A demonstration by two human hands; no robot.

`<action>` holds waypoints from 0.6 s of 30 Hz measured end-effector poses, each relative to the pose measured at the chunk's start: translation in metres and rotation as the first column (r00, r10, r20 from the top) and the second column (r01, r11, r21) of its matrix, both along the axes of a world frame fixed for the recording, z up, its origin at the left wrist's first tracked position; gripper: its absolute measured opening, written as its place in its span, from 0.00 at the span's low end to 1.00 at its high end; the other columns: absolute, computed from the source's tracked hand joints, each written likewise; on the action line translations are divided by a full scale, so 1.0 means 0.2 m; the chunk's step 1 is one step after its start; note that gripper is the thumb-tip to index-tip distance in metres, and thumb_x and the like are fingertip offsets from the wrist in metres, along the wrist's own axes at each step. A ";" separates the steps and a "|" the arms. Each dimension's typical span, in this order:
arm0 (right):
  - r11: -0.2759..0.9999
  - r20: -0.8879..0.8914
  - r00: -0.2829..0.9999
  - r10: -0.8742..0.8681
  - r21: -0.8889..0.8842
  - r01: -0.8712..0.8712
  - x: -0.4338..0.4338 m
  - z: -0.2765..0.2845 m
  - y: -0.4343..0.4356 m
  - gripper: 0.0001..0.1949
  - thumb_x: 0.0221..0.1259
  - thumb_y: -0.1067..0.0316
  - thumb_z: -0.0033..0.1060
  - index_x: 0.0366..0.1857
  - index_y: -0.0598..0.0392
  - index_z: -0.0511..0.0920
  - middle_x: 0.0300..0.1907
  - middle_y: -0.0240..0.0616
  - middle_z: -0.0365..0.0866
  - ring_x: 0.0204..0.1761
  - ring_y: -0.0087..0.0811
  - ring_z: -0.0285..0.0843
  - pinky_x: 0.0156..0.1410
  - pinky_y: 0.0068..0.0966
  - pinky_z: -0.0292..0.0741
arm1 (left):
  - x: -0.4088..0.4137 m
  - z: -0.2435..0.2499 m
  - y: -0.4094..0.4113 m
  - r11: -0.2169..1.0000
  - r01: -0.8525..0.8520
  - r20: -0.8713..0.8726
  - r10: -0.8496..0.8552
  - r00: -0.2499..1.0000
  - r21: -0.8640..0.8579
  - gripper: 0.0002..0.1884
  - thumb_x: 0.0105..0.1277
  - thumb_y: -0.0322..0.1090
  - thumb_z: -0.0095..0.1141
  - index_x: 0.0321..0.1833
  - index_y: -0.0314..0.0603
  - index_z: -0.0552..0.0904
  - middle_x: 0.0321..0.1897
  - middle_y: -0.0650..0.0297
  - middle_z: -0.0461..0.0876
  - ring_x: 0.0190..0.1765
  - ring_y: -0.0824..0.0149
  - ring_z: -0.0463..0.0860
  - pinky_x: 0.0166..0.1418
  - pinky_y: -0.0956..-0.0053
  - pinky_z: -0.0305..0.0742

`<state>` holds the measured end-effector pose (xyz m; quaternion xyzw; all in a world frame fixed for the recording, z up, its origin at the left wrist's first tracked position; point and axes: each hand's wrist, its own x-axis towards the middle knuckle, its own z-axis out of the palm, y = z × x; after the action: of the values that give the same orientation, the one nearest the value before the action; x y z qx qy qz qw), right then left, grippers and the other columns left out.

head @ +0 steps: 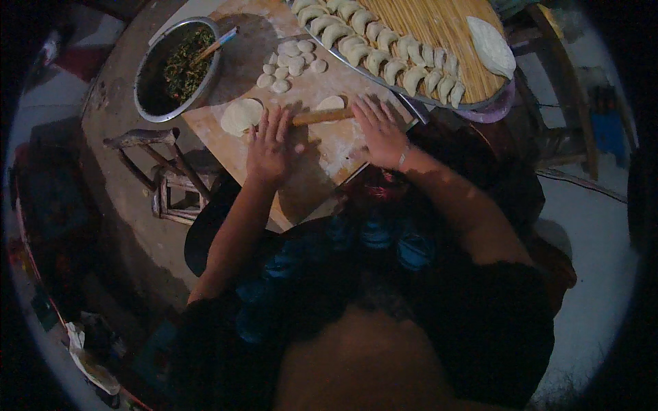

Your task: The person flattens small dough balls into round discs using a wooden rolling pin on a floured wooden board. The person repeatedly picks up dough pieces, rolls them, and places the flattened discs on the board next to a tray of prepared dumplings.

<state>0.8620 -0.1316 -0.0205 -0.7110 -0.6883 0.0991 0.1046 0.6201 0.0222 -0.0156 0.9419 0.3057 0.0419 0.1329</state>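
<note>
A wooden rolling pin (pixel 323 117) lies across a floured wooden board (pixel 303 174). My left hand (pixel 268 149) rests on its left end, fingers stretched forward. On the other end lies my right hand (pixel 381 131), palm down with fingers extended. A small flattened dough round (pixel 331 103) shows behind the middle of the pin, partly covered by it. Just left of my left hand is a larger rolled dough wrapper (pixel 240 116); whether several are stacked there I cannot tell. Several small floured dough pieces (pixel 294 65) sit in a cluster farther back.
A metal bowl (pixel 209 91) of chopped green filling, with a utensil in it, stands back left. Back right, a slatted round tray (pixel 426 25) carries rows of dumplings (pixel 380 57) and a pale floury mound (pixel 491 47). A wooden chair (pixel 177 192) stands left of the board.
</note>
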 end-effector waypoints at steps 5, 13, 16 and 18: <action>0.999 0.044 0.998 -0.049 0.004 0.049 0.04 -0.03 0.16 0.50 0.53 0.41 0.64 0.74 0.61 0.51 0.77 0.47 0.46 0.79 0.44 0.39 0.80 0.46 0.40 | 0.06 -0.09 0.10 0.997 -0.044 0.070 0.040 0.997 0.063 0.40 0.67 0.56 0.53 0.77 0.48 0.56 0.76 0.53 0.55 0.77 0.46 0.54 0.72 0.37 0.53; 0.997 -0.012 1.000 0.004 -0.072 -0.005 0.02 0.03 -0.02 0.53 0.49 0.39 0.68 0.74 0.59 0.51 0.77 0.48 0.47 0.78 0.49 0.41 0.80 0.48 0.41 | -0.04 -0.02 -0.02 0.996 0.083 0.037 -0.083 0.996 0.012 0.40 0.64 0.51 0.57 0.77 0.48 0.56 0.76 0.53 0.55 0.77 0.47 0.54 0.74 0.39 0.50; 0.998 -0.040 0.999 0.001 -0.057 -0.004 -0.01 0.03 -0.06 0.51 0.49 0.43 0.69 0.73 0.60 0.52 0.77 0.47 0.48 0.79 0.47 0.40 0.80 0.47 0.41 | -0.01 0.00 -0.02 0.999 0.036 0.016 -0.036 0.999 -0.034 0.40 0.64 0.48 0.58 0.77 0.49 0.57 0.76 0.54 0.57 0.77 0.47 0.54 0.74 0.40 0.50; 0.997 -0.089 0.994 -0.069 -0.053 0.064 -0.01 0.05 0.03 0.49 0.50 0.48 0.69 0.73 0.59 0.52 0.77 0.46 0.48 0.80 0.45 0.39 0.80 0.45 0.40 | 0.03 -0.02 0.03 1.000 -0.007 0.041 0.008 0.999 -0.016 0.39 0.63 0.47 0.59 0.76 0.49 0.58 0.75 0.55 0.58 0.77 0.47 0.55 0.75 0.40 0.50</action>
<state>0.8595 -0.1252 -0.0099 -0.7307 -0.6560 0.1450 0.1214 0.6266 0.0281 -0.0204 0.9386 0.3066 0.0594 0.1464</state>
